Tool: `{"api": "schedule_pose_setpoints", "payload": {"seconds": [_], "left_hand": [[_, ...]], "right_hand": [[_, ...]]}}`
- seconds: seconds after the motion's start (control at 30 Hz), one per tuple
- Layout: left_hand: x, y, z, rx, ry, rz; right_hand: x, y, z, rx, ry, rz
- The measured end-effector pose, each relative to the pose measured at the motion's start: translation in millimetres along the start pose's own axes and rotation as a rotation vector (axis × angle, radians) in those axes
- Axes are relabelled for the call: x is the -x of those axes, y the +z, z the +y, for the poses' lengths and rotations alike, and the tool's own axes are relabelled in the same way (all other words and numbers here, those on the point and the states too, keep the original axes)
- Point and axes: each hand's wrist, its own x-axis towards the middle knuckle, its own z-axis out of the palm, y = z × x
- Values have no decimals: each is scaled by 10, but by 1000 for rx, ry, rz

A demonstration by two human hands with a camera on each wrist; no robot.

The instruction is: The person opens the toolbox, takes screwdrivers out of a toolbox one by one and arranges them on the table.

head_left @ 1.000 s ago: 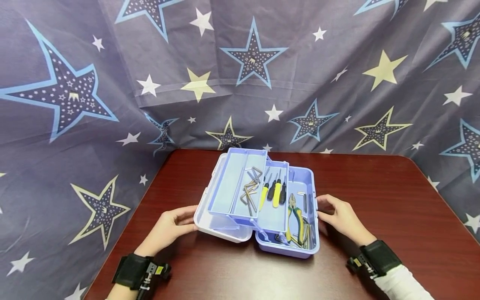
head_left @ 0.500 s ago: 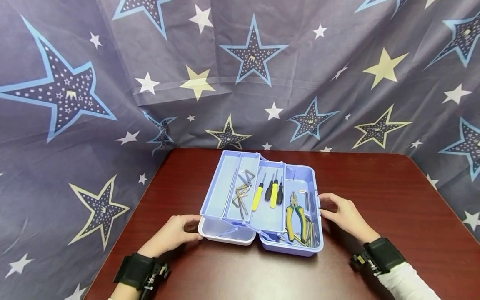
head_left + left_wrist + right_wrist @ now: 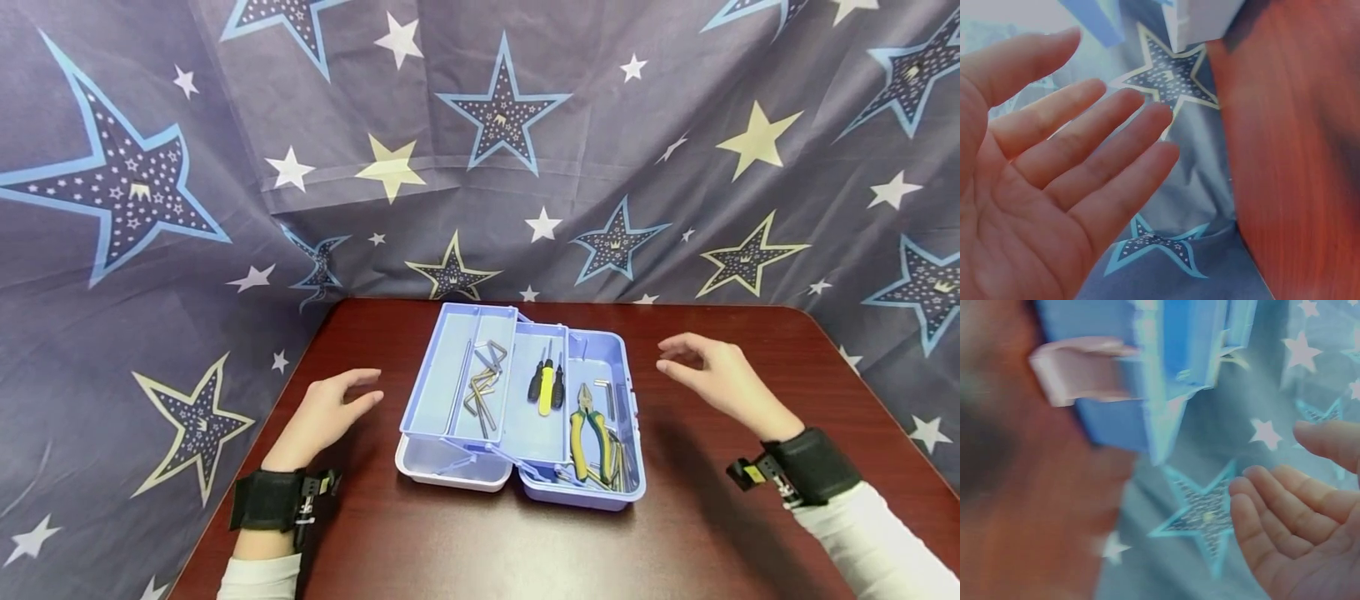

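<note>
The lilac toolbox stands unfolded on the table, its white lid lying back at the left. Hex keys lie in the upper tray. The middle tray carries a yellow-handled screwdriver and black-handled ones. Pliers rest over more hex keys in the base. Left of the box, my left hand hovers, fingers extended and apart from it; the left wrist view shows its bare palm. My right hand is raised off the right side, fingers loosely bent, holding nothing.
A dark red wooden table bears the box. Behind it and along the left hangs a grey star-patterned cloth. In the right wrist view a pale latch sticks out from the box's side.
Both hands have left the box's sides and lifted. Earlier, the trays and lid shifted relative to each other. One of the two yellow-handled screwdrivers no longer shows in the middle tray.
</note>
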Motion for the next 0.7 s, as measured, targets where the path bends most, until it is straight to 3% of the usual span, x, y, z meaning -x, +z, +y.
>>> {"api": "schedule_pose_setpoints", "payload": {"seconds": [0.13, 0.27, 0.5, 0.7], "left_hand": [[-58, 61, 6, 39, -8, 76], [-66, 143, -22, 57, -13, 140], [-48, 308, -134, 77, -62, 193], [-64, 434, -161, 66, -130, 143]], "right_hand": [[-239, -63, -233, 17, -8, -88], [-487, 33, -497, 18, -37, -215], [-878, 524, -820, 69, -32, -415], [-999, 930, -928, 242, 92, -483]]}}
